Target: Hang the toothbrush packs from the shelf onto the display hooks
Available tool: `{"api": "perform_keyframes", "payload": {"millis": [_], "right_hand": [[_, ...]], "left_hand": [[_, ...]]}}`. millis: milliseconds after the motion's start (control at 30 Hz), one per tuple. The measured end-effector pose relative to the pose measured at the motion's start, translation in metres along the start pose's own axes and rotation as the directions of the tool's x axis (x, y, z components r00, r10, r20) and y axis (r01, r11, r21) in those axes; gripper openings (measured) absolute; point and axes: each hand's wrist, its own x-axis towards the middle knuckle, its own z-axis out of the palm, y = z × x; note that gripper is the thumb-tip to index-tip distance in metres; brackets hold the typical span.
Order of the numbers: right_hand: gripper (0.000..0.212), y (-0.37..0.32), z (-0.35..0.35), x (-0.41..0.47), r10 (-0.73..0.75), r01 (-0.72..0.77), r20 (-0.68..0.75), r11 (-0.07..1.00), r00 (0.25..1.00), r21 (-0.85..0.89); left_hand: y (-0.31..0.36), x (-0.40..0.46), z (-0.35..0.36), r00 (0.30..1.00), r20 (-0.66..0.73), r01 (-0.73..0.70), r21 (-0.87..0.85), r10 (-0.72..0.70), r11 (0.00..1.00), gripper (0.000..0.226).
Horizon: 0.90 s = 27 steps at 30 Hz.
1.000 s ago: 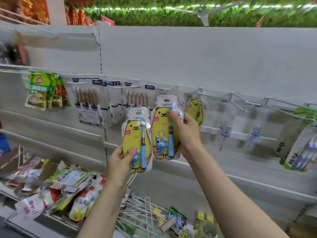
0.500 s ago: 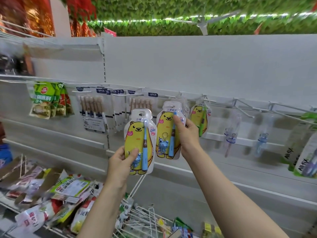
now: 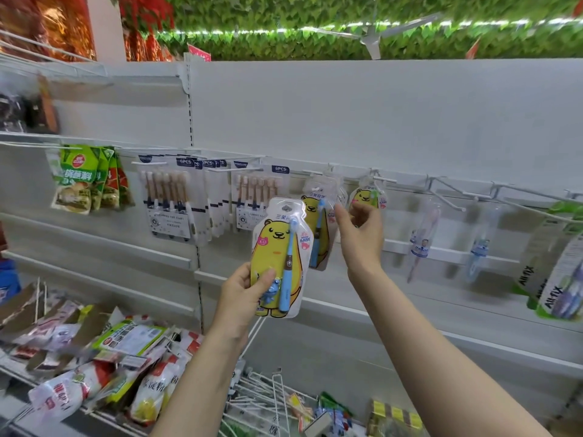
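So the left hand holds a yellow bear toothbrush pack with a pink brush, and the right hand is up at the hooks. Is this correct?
Not quite: the head view shows a blue brush, not a pink one, in the yellow bear toothbrush pack that the left hand holds. The right hand is indeed up at the hooks.

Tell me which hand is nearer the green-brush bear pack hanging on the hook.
Right. The right hand is just below-left of the green-brush bear pack, fingers spread. The left hand is lower, further left, gripping the blue-brush bear pack.
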Motion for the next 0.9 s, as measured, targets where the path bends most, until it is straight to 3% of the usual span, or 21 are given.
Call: {"api": "perform_keyframes", "payload": {"millis": [67, 200, 600, 900], "right_hand": [[0.032, -0.01, -0.005, -0.011, -0.065, 0.063, 0.078, 0.998, 0.995, 0.029], [0.03, -0.024, -0.006, -0.024, 0.0, -0.039, 0.351, 0.994, 0.937, 0.103], [0.021, -0.025, -0.007, -0.001, -0.045, -0.007, 0.362, 0.99, 0.931, 0.14], [0.027, -0.013, -0.006, 0.016, -0.096, 0.058, 0.371, 0.992, 0.924, 0.112]], "left_hand": [[0.0, 0.0, 0.006, 1.0, 0.02, -0.001, -0.006, 0.001, 1.0, 0.016], [0.002, 0.002, 0.019, 0.998, 0.058, -0.007, -0.01, 0.007, 1.0, 0.02], [0.011, 0.024, 0.037, 0.994, 0.106, 0.006, -0.039, -0.002, 0.999, 0.021], [-0.003, 0.045, 0.043, 0.986, 0.169, 0.011, -0.094, 0.005, 0.995, 0.038]]}}
